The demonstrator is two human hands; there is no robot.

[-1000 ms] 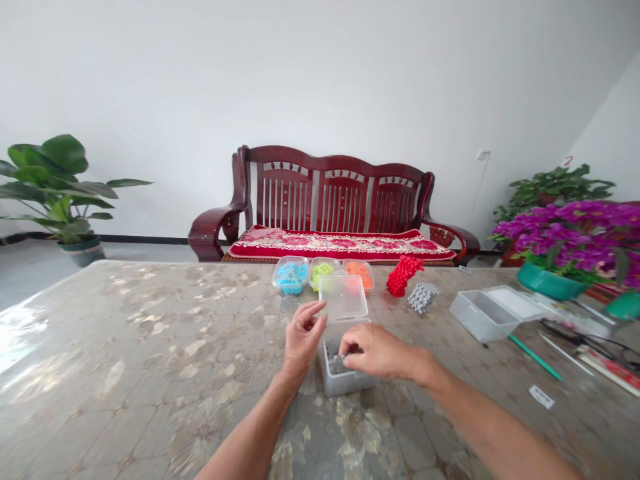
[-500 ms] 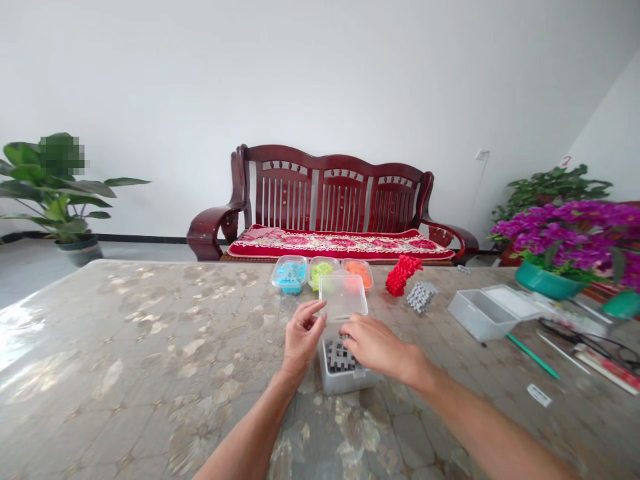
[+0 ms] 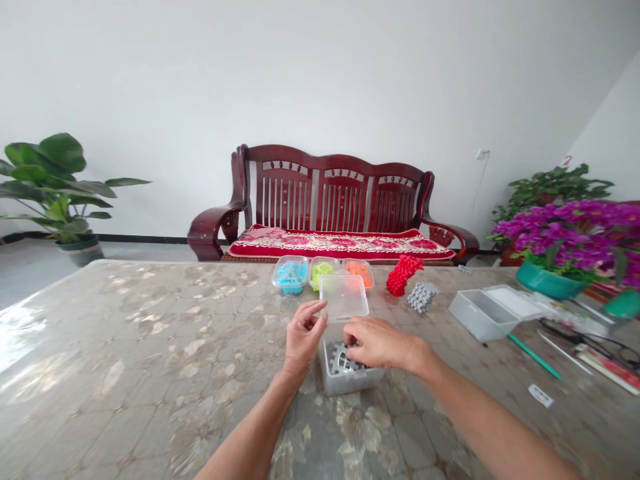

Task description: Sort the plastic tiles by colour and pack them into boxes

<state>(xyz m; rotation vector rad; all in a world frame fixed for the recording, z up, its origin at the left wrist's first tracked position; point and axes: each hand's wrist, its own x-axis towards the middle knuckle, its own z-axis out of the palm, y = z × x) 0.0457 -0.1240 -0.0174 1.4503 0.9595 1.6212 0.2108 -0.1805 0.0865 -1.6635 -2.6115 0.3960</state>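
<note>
In front of me stands a translucent plastic box [image 3: 353,383], its hinged lid [image 3: 344,297] tilted up at the far side. Grey notched plastic pieces [image 3: 340,360] lie inside it. My left hand [image 3: 304,333] is at the box's left, thumb and index finger closed around the lid's lower left corner. My right hand [image 3: 377,343] reaches over the right side into the box, fingers curled down onto a grey piece; the hand partly hides its fingertips and the contents.
Behind the lid stand tubs of blue [image 3: 291,275], green [image 3: 323,270] and orange pieces [image 3: 357,270]. A red block model [image 3: 403,275] and a grey one [image 3: 421,296] stand right of them. Farther right are another open box [image 3: 480,317], a green pen [image 3: 534,357] and a flower pot [image 3: 547,280].
My right hand has shifted slightly inside the box, and the grey pieces under its fingers show a different arrangement. My left hand and the lid have stayed in place.
</note>
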